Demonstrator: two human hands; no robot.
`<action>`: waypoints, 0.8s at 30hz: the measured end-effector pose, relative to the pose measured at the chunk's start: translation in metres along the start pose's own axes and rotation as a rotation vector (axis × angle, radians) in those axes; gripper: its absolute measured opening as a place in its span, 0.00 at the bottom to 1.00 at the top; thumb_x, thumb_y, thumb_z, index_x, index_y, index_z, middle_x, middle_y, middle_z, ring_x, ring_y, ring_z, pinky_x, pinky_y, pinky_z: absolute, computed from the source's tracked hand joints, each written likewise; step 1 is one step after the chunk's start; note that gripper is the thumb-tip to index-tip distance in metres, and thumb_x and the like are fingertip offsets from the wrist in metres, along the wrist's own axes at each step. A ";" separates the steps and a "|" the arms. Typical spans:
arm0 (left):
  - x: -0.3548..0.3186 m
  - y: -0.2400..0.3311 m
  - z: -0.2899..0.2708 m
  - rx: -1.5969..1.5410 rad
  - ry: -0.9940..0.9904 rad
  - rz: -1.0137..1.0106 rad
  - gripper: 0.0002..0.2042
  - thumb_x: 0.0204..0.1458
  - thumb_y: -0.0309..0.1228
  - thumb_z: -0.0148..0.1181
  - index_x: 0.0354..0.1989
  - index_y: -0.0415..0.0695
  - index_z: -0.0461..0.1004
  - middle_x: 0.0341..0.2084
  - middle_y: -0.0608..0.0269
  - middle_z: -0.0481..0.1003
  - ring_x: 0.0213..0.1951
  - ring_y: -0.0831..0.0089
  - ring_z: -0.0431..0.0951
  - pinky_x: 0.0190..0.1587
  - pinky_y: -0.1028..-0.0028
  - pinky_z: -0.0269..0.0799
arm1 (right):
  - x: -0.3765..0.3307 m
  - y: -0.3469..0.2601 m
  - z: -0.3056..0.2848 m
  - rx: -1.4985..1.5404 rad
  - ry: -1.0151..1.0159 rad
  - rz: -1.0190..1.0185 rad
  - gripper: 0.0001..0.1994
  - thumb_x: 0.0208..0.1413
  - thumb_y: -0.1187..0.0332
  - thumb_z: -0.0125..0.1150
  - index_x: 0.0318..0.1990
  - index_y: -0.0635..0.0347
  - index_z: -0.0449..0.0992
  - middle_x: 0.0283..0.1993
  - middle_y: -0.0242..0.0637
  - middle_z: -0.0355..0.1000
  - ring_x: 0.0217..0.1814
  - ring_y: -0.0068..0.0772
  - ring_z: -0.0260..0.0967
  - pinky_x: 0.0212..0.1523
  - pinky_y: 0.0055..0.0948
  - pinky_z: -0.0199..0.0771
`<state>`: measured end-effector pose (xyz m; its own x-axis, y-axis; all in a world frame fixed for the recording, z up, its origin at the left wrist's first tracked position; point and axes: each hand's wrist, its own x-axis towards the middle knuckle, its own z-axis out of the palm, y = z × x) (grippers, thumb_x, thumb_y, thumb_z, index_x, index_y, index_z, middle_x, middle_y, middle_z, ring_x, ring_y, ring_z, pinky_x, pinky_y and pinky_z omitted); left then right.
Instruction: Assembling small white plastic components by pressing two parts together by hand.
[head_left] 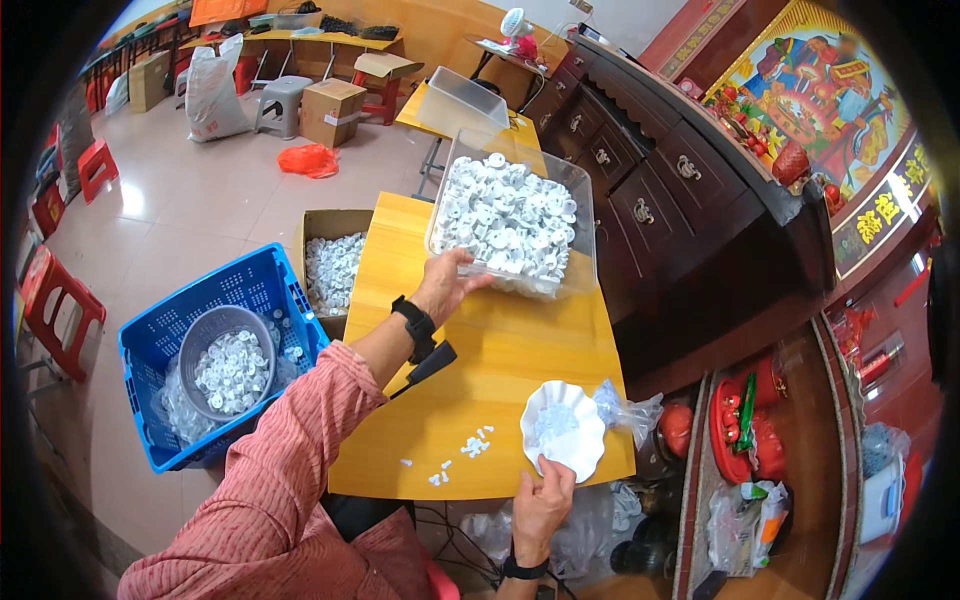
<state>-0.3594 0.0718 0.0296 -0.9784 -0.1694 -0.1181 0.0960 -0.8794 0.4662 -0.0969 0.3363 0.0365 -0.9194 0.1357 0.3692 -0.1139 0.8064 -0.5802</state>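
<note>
The left hand (447, 287) has its thumb and fingers spread apart, touching the near side of a big clear bin (582, 225). I can't tell if it squeezes. The right hand (543, 505) has its fingertips on the near edge of a white bowl (590, 440) with a wavy rim. I can't tell if they pinch the rim.

The bin sits at the far end of the yellow table (400, 430), full of white round parts (510, 215). The bowl is at the near end, with small, pale, see-through bits (553, 424) in it. A clear plastic bag (628, 412) is just beside the bowl, and some tiny white pieces (477, 442) lie to its left. Left of the table, a blue crate (160, 400) has a round grey tub (190, 365) inside, with more white parts in it.
</note>
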 end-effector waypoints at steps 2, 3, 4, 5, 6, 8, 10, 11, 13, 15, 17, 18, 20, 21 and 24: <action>-0.003 -0.001 -0.020 0.004 -0.032 0.023 0.11 0.55 0.23 0.53 0.44 0.31 0.66 0.48 0.50 0.66 0.48 0.46 0.74 0.49 0.52 0.80 | 0.007 -0.024 -0.002 0.072 -0.006 -0.030 0.14 0.53 0.77 0.64 0.48 0.67 0.78 0.44 0.45 0.71 0.33 0.36 0.75 0.34 0.33 0.76; -0.008 -0.004 -0.018 0.007 -0.075 0.030 0.08 0.55 0.24 0.54 0.40 0.32 0.69 0.45 0.51 0.68 0.46 0.46 0.75 0.49 0.51 0.80 | 0.011 -0.031 -0.003 0.134 0.001 -0.049 0.14 0.54 0.77 0.63 0.48 0.68 0.78 0.44 0.46 0.71 0.31 0.34 0.74 0.32 0.30 0.76; -0.014 -0.006 -0.017 0.001 -0.080 0.026 0.08 0.55 0.24 0.54 0.40 0.32 0.69 0.45 0.51 0.68 0.46 0.46 0.75 0.49 0.51 0.80 | 0.016 -0.032 -0.001 0.127 0.005 -0.050 0.14 0.54 0.77 0.63 0.48 0.68 0.78 0.44 0.46 0.71 0.31 0.34 0.74 0.32 0.30 0.76; -0.021 -0.008 -0.016 0.006 -0.091 0.015 0.10 0.54 0.23 0.55 0.42 0.31 0.68 0.43 0.53 0.69 0.44 0.50 0.76 0.46 0.54 0.81 | 0.023 -0.029 0.002 0.188 -0.019 -0.039 0.16 0.56 0.76 0.63 0.51 0.70 0.75 0.45 0.46 0.71 0.32 0.33 0.75 0.32 0.29 0.76; -0.027 -0.006 -0.015 0.014 -0.099 0.009 0.12 0.53 0.22 0.56 0.44 0.31 0.67 0.41 0.54 0.71 0.41 0.54 0.78 0.43 0.58 0.82 | 0.029 -0.031 0.006 0.255 -0.048 -0.028 0.18 0.58 0.75 0.62 0.55 0.71 0.72 0.47 0.47 0.71 0.32 0.33 0.75 0.33 0.28 0.77; -0.028 -0.006 -0.023 0.010 -0.104 0.012 0.11 0.53 0.22 0.55 0.44 0.31 0.68 0.39 0.55 0.73 0.41 0.57 0.79 0.43 0.60 0.82 | 0.048 -0.053 0.018 0.461 -0.069 0.056 0.20 0.60 0.73 0.60 0.57 0.74 0.67 0.46 0.45 0.71 0.34 0.32 0.76 0.33 0.27 0.77; -0.030 -0.007 -0.029 0.017 -0.057 -0.011 0.13 0.53 0.22 0.55 0.47 0.33 0.69 0.41 0.54 0.74 0.41 0.60 0.79 0.43 0.60 0.82 | 0.069 -0.073 0.031 0.662 -0.091 0.150 0.23 0.63 0.72 0.59 0.60 0.77 0.62 0.46 0.42 0.72 0.35 0.30 0.76 0.33 0.26 0.77; -0.033 -0.007 -0.031 0.017 -0.054 -0.009 0.13 0.53 0.22 0.55 0.47 0.33 0.69 0.41 0.54 0.74 0.41 0.60 0.79 0.43 0.60 0.82 | 0.080 -0.078 0.037 0.693 -0.123 0.167 0.24 0.64 0.69 0.58 0.60 0.79 0.61 0.45 0.44 0.71 0.36 0.32 0.77 0.34 0.26 0.78; -0.040 -0.008 -0.026 0.013 -0.137 0.059 0.15 0.53 0.21 0.56 0.50 0.35 0.69 0.42 0.57 0.75 0.42 0.62 0.79 0.43 0.60 0.81 | 0.105 -0.080 0.050 0.719 -0.149 0.185 0.25 0.65 0.67 0.57 0.59 0.81 0.60 0.44 0.46 0.71 0.36 0.34 0.78 0.35 0.26 0.78; -0.049 -0.009 -0.023 0.011 -0.149 0.063 0.16 0.53 0.21 0.55 0.51 0.37 0.69 0.42 0.59 0.75 0.42 0.64 0.79 0.44 0.60 0.81 | 0.131 -0.075 0.065 0.944 -0.259 0.261 0.28 0.66 0.65 0.57 0.59 0.84 0.54 0.46 0.53 0.71 0.37 0.39 0.79 0.33 0.29 0.81; -0.052 -0.013 -0.023 0.007 -0.165 0.066 0.17 0.53 0.21 0.55 0.53 0.39 0.69 0.42 0.60 0.76 0.42 0.65 0.79 0.44 0.60 0.81 | 0.155 -0.067 0.079 1.010 -0.266 0.305 0.25 0.66 0.64 0.56 0.55 0.82 0.57 0.44 0.55 0.71 0.36 0.42 0.80 0.32 0.30 0.82; -0.049 -0.014 -0.033 -0.001 -0.190 0.067 0.21 0.53 0.20 0.56 0.56 0.41 0.67 0.45 0.59 0.75 0.46 0.63 0.78 0.48 0.58 0.79 | 0.164 -0.067 0.089 1.083 -0.290 0.353 0.22 0.66 0.64 0.56 0.51 0.80 0.60 0.41 0.56 0.71 0.35 0.44 0.80 0.32 0.31 0.83; -0.044 -0.016 -0.050 -0.005 -0.207 0.079 0.24 0.53 0.19 0.57 0.60 0.42 0.65 0.48 0.58 0.75 0.50 0.60 0.78 0.52 0.56 0.78 | 0.176 -0.070 0.107 1.138 -0.344 0.341 0.17 0.65 0.65 0.57 0.42 0.76 0.65 0.35 0.50 0.74 0.36 0.46 0.80 0.34 0.32 0.82; -0.042 -0.018 -0.054 0.004 -0.205 0.059 0.25 0.53 0.19 0.56 0.61 0.43 0.64 0.50 0.58 0.74 0.51 0.60 0.77 0.53 0.57 0.77 | 0.184 -0.066 0.114 1.186 -0.349 0.407 0.15 0.65 0.67 0.57 0.41 0.76 0.65 0.34 0.50 0.74 0.36 0.46 0.80 0.34 0.33 0.83; -0.046 -0.022 -0.053 0.045 -0.219 0.008 0.26 0.54 0.19 0.56 0.64 0.45 0.63 0.53 0.58 0.73 0.53 0.60 0.77 0.54 0.59 0.76 | 0.196 -0.050 0.128 1.260 -0.308 0.499 0.11 0.61 0.75 0.57 0.41 0.77 0.65 0.34 0.53 0.74 0.35 0.47 0.79 0.32 0.33 0.83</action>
<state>-0.3066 0.0752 -0.0219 -0.9946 -0.0712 0.0760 0.1000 -0.8572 0.5052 -0.3194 0.2488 0.0451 -0.9892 -0.0113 -0.1463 0.1401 -0.3683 -0.9191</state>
